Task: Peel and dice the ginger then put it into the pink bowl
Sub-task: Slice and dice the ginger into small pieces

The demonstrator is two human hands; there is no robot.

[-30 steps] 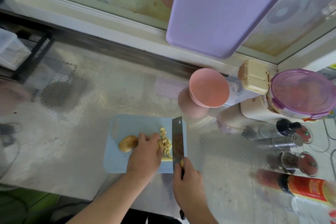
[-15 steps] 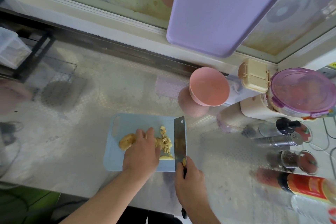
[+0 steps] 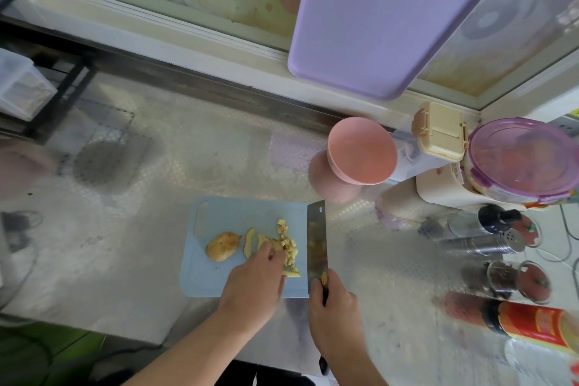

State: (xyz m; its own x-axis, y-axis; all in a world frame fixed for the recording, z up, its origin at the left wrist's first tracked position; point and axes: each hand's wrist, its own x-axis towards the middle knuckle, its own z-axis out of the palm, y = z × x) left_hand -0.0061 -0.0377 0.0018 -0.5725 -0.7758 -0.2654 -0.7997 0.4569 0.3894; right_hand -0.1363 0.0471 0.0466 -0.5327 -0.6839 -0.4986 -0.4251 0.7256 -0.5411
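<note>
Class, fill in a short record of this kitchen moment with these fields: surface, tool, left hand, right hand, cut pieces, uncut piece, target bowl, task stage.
surface: blue cutting board on the counter
tool: cleaver, blade along the board's right edge
left hand: left hand, fingertips at the diced ginger
right hand: right hand, grip round the cleaver handle
cut pieces: small cubes heaped beside the blade, plus a peel strip
uncut piece: ginger chunk, skin on, left of the heap
target bowl: pink bowl, beyond the board, no ginger seen in it
task stage: dicing partly done, nothing moved to the bowl
</note>
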